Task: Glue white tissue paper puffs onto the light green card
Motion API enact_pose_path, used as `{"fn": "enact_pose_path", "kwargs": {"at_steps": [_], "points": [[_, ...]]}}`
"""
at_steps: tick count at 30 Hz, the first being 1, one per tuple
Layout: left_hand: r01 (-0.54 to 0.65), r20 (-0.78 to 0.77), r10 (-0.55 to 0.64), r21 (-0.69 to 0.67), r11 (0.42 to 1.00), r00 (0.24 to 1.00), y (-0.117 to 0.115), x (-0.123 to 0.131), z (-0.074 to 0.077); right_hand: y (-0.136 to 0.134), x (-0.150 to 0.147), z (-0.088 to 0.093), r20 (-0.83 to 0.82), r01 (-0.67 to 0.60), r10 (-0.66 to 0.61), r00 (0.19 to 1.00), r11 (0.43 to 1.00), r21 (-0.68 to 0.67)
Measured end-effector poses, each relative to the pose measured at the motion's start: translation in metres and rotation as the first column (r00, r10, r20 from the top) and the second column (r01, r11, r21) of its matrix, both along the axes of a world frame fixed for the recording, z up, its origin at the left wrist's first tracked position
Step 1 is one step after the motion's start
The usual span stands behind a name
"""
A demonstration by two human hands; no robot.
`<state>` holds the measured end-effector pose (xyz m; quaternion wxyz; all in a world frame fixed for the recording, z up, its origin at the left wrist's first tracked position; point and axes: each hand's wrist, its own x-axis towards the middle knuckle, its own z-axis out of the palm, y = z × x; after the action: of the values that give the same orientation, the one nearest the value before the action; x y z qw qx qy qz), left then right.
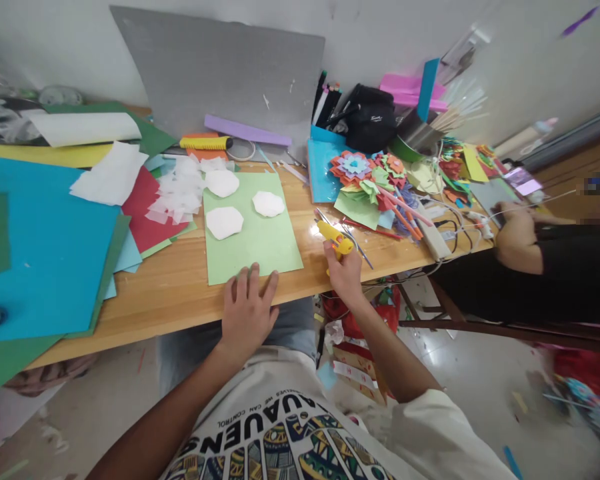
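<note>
My right hand is wrapped round a yellow hot glue gun, its nozzle pointing up and left over the wooden table. With fingers spread, my left hand rests at the lower edge of a light green paper sheet. Three white paper pieces with uneven rounded outlines lie on that sheet: one at the upper left, one at the lower left and one at the right. Pencils or thin sticks lie beside the glue gun.
Large blue paper covers the table's left side, near thin white paper scraps and a yellow utility knife. Paper flowers, a white power strip and cables lie to the right. Another person sits at far right.
</note>
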<state>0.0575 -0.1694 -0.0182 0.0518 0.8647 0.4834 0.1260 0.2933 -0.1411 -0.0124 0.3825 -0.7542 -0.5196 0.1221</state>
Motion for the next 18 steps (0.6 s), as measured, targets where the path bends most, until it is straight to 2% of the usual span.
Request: {"fn": "enact_pose_path", "kwargs": {"at_steps": [3,6,10,18], "points": [[0.005,0.005,-0.005,0.006,1.000,1.000,-0.001,0.000,0.000,0.009,-0.002,-0.006,0.197,0.118,-0.117,0.974,0.993,0.006],[0.026,-0.009,-0.026,0.018,0.999,1.000,-0.001,-0.002,0.002,0.015,-0.006,-0.006,0.282,0.159,-0.136,0.950,0.985,-0.061],[0.047,-0.016,-0.047,0.016,0.999,0.999,0.000,-0.007,0.004,0.015,-0.006,-0.004,0.291,0.153,-0.115,0.950,0.982,-0.112],[0.090,0.024,-0.091,0.026,0.996,0.996,0.004,-0.019,-0.001,0.000,0.006,-0.003,0.202,0.112,-0.101,0.974,0.993,-0.047]]}}
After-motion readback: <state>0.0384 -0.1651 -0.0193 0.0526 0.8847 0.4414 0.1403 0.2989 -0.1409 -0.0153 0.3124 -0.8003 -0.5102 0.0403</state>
